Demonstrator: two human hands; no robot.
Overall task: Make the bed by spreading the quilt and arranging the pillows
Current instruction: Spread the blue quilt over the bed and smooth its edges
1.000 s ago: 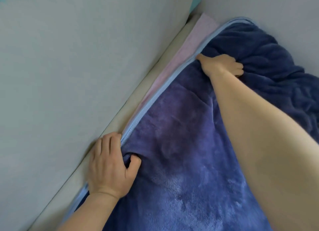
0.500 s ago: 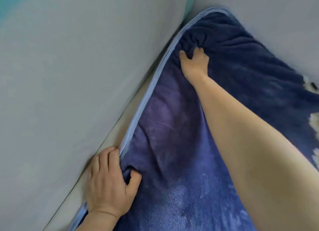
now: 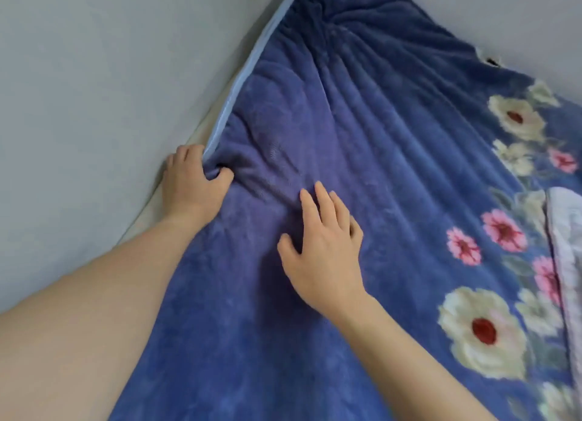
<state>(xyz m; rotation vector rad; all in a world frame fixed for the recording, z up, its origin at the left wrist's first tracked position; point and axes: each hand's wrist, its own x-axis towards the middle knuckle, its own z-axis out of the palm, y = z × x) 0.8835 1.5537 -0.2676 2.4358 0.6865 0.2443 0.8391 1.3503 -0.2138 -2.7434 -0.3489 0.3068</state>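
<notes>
A plush blue quilt with a pale blue border and a band of white and pink flowers on the right covers the bed. Long folds run across it toward the far corner. My left hand pinches the quilt's left edge beside the wall, thumb on top of the fabric. Just to its right, my right hand lies flat on the quilt, fingers spread, holding nothing. No pillow can be seen for certain.
A grey wall runs close along the left side of the bed, another grey wall along the far side. A narrow cream strip of mattress shows by the wall. A pale lilac-white cloth lies at the right edge.
My right hand has let go of the quilt at the far corner and come back to lie flat near my left hand. The view swung right, revealing the flowers.
</notes>
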